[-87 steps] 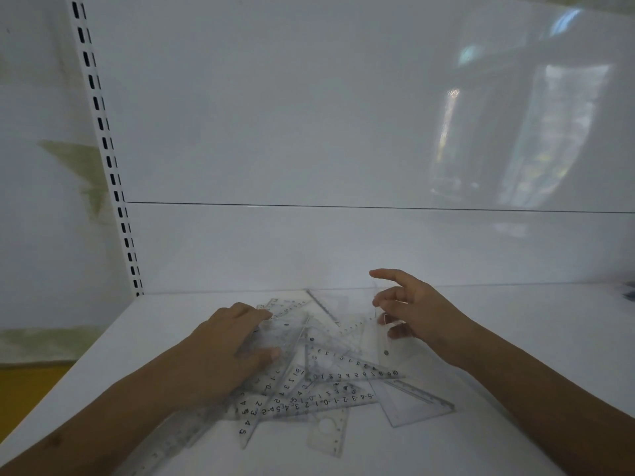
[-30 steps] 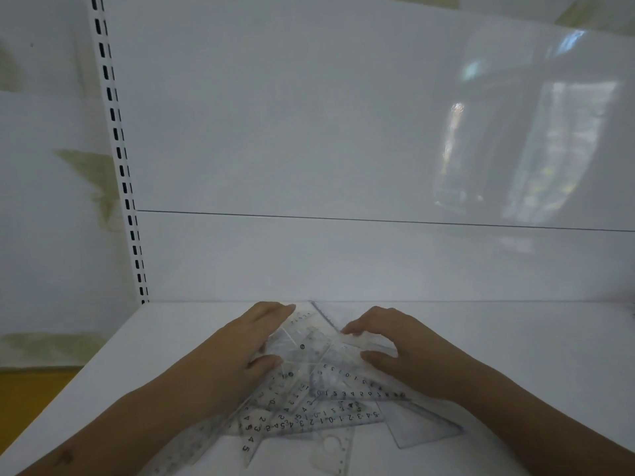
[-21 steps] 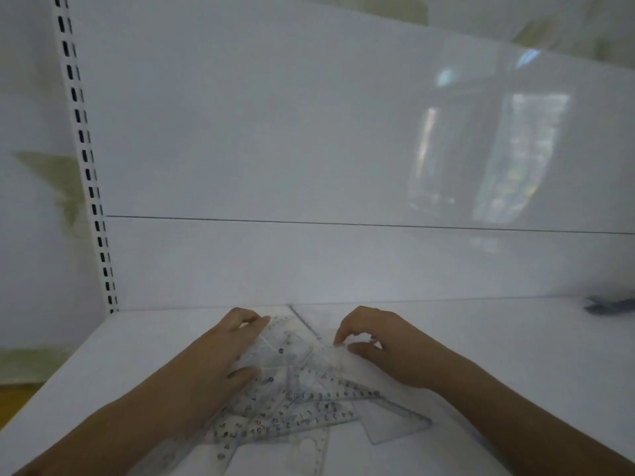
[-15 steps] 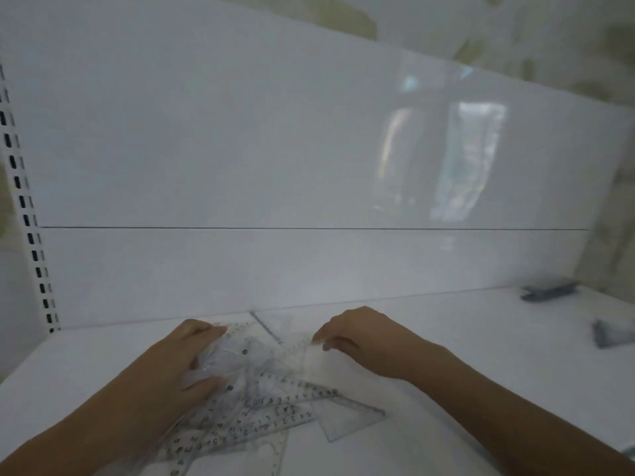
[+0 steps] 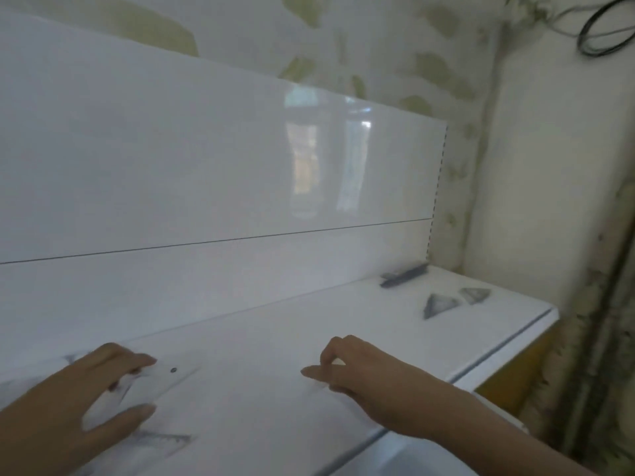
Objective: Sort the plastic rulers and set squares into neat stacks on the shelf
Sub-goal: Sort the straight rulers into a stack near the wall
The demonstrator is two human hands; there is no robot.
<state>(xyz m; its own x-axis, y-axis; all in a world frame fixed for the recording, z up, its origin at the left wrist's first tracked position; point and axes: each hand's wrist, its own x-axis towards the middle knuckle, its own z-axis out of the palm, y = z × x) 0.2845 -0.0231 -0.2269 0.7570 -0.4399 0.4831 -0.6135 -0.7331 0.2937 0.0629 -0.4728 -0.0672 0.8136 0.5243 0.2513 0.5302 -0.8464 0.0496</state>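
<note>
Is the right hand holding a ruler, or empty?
Cannot tell. The right hand hovers over the shelf with fingers partly curled as if pinching; blur hides any clear plastic there.

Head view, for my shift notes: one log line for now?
left hand on messy pile | right hand pinching clear piece | stacks far right

Right hand (image 5: 357, 364) now away from pile (image 5: 144, 403), toward 3 o'clock; view swung right, revealing sorted stacks (image 5: 438, 304) at 2 o'clock.
</note>
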